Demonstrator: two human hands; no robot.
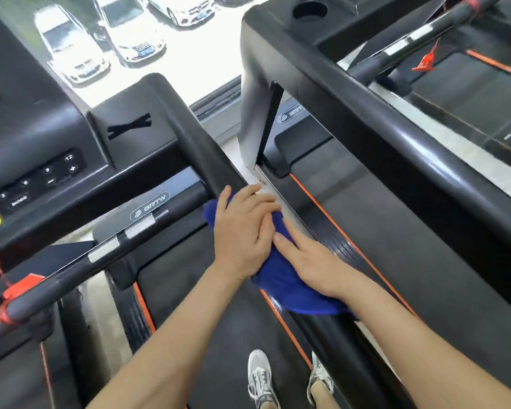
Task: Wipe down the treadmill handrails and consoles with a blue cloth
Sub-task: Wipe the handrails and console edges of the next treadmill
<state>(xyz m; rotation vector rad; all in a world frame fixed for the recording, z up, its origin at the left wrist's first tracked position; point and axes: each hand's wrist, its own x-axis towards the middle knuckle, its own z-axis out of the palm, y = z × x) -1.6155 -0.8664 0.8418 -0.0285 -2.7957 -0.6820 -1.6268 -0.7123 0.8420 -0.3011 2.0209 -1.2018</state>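
head view: blue cloth [281, 280] draped over near treadmill's right handrail [198, 143], pressed down by left hand [242, 228] and right hand [310, 261], fingers straight, gripping nothing. seemingly mid-wipe on this rail; console [50, 172] and front crossbar [56, 278] likely left. neighbouring treadmill [396, 143] close beside the rail, crowding the stroke.

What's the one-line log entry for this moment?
phase: wipe handrail | left hand presses blue cloth on handrail | right hand flat on cloth | console not touched
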